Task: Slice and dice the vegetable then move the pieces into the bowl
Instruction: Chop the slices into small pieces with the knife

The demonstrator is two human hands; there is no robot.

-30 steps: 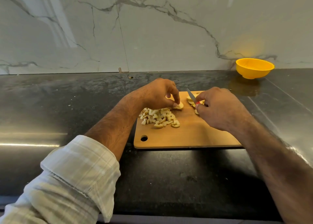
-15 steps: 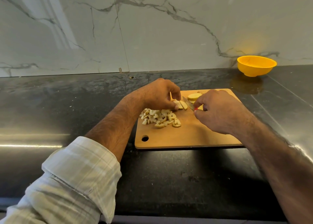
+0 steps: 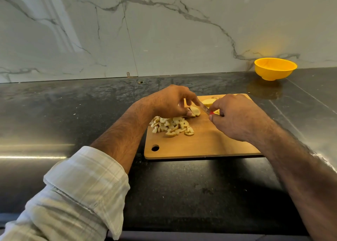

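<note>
diced pieces point(image 3: 171, 125) on cutting board point(image 3: 200, 146) left half, slices point(image 3: 208, 102) behind, bowl point(image 3: 275, 69) far right on counter point(image 3: 73, 113)

A dark, polished stone surface point(image 3: 182, 186) runs across the view, speckled and glossy, with bright streaks of reflected light at its left and right sides. Behind it rises a white marble wall point(image 3: 164, 31) with grey veins and a thin vertical seam. A small hole point(image 3: 140, 82) sits in the surface close to the foot of the wall.
</note>
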